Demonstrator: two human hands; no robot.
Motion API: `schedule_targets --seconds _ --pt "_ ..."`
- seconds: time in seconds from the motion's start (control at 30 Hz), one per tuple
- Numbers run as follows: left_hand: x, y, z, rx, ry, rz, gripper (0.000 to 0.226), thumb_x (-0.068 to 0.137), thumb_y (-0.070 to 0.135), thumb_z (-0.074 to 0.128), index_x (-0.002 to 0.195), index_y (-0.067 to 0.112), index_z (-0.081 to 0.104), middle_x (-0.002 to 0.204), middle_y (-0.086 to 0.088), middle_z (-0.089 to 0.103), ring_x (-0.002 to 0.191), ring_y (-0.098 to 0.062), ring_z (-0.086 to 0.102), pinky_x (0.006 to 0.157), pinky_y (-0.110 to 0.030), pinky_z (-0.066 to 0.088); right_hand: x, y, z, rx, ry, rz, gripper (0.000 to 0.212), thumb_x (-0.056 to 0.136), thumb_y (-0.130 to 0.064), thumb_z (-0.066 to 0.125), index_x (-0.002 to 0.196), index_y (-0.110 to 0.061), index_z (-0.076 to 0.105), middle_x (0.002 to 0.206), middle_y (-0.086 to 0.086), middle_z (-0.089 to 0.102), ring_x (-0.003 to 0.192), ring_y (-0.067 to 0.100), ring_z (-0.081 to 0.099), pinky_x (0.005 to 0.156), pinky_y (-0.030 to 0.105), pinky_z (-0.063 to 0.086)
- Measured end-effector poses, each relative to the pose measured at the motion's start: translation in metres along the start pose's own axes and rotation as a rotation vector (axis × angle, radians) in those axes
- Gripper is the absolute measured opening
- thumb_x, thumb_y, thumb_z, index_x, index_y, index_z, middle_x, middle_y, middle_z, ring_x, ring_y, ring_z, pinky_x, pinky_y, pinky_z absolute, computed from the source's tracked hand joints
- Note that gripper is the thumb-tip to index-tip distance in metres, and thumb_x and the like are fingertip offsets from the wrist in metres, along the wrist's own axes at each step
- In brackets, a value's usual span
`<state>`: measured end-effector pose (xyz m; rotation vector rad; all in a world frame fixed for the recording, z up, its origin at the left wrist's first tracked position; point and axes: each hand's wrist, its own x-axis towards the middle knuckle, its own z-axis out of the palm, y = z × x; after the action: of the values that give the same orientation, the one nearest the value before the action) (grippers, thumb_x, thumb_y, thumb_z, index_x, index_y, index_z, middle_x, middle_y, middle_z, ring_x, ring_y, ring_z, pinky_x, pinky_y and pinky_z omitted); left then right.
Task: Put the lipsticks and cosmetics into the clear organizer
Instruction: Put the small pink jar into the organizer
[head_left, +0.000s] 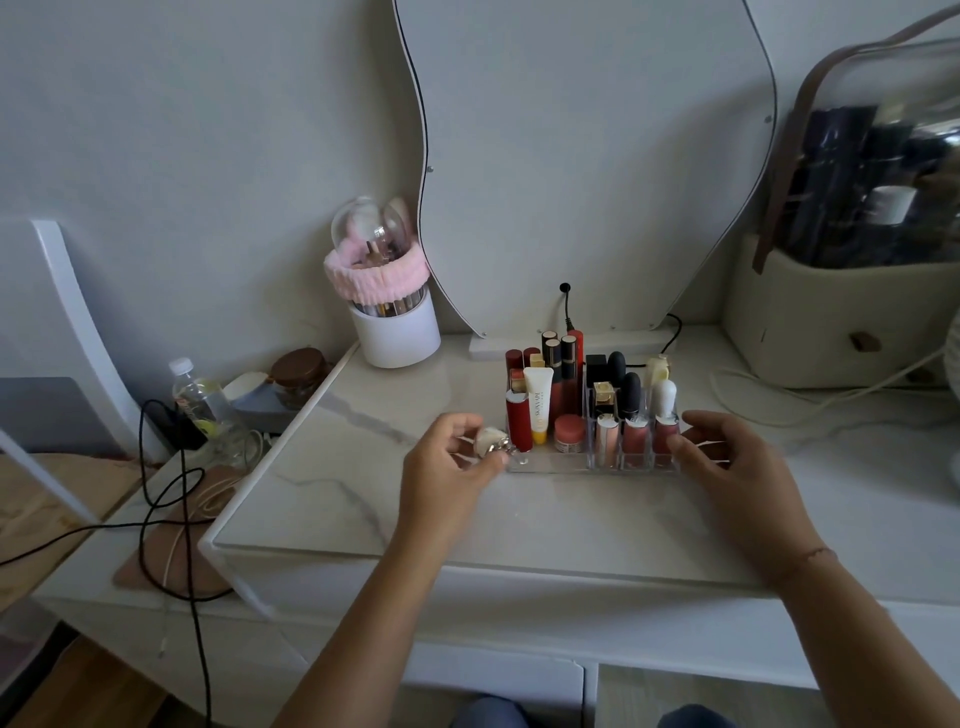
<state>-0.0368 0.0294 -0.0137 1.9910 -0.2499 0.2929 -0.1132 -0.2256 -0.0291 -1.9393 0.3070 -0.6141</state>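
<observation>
The clear organizer (550, 464) stands mid-table on the marble top. It holds several red and black lipsticks, a white tube (537, 404), a small pink jar (569, 433) and pink gloss bottles in the right-hand slots. My left hand (451, 457) is at the organizer's front left corner, fingers closed on a small pale cosmetic with a silvery part (491, 440). My right hand (727, 462) rests by the organizer's right side, fingers spread, fingertips touching or nearly touching its wall.
A white brush holder with a clear dome and pink headband (387, 291) stands back left. A curvy mirror (587, 156) leans behind. A beige case with a clear lid (841, 312) is at the right. Cables, a water bottle (200, 400) and a jar lie left.
</observation>
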Motion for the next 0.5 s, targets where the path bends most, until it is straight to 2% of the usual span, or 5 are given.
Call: schedule_targets --seconds 0.1,0.2,0.37,0.5 --pt "-0.01 0.011 0.024 -0.054 0.086 0.006 0.033 0.066 0.019 0.08 0.09 0.03 0.061 0.082 0.013 0.066 0.072 0.001 0.058 0.059 -0.006 0.042 0.001 0.001 0.0 0.005 0.002 0.003 0.036 0.084 -0.03 0.065 0.117 -0.018 0.059 0.094 0.003 0.067 0.084 0.019 0.064 0.065 0.022 0.047" --pt "-0.014 0.014 0.044 -0.048 0.16 -0.004 0.033 0.067 0.02 0.08 0.094 0.022 0.062 0.089 0.005 0.067 0.074 -0.008 0.061 0.06 -0.008 0.043 0.001 0.002 0.0 0.003 0.0 0.001 0.038 0.084 -0.03 0.065 0.118 -0.016 0.059 0.094 0.005 0.067 0.085 0.021 0.064 0.067 0.025 0.049" --pt "-0.015 0.026 0.061 0.058 0.243 0.046 0.036 0.067 0.024 0.082 0.093 0.015 0.059 0.093 0.001 0.06 0.068 -0.014 0.059 0.063 -0.024 0.047 0.002 0.002 0.0 -0.017 -0.001 -0.005 0.038 0.084 -0.03 0.065 0.119 -0.016 0.059 0.093 0.003 0.066 0.084 0.019 0.063 0.066 0.024 0.047" --pt "-0.014 0.027 0.065 0.117 0.232 0.062 0.037 0.068 0.026 0.081 0.093 0.016 0.056 0.093 0.003 0.056 0.066 -0.01 0.055 0.057 -0.011 0.037 0.001 0.001 -0.001 -0.017 -0.007 -0.007 0.037 0.085 -0.029 0.065 0.119 -0.017 0.059 0.095 0.003 0.066 0.085 0.018 0.063 0.065 0.022 0.047"
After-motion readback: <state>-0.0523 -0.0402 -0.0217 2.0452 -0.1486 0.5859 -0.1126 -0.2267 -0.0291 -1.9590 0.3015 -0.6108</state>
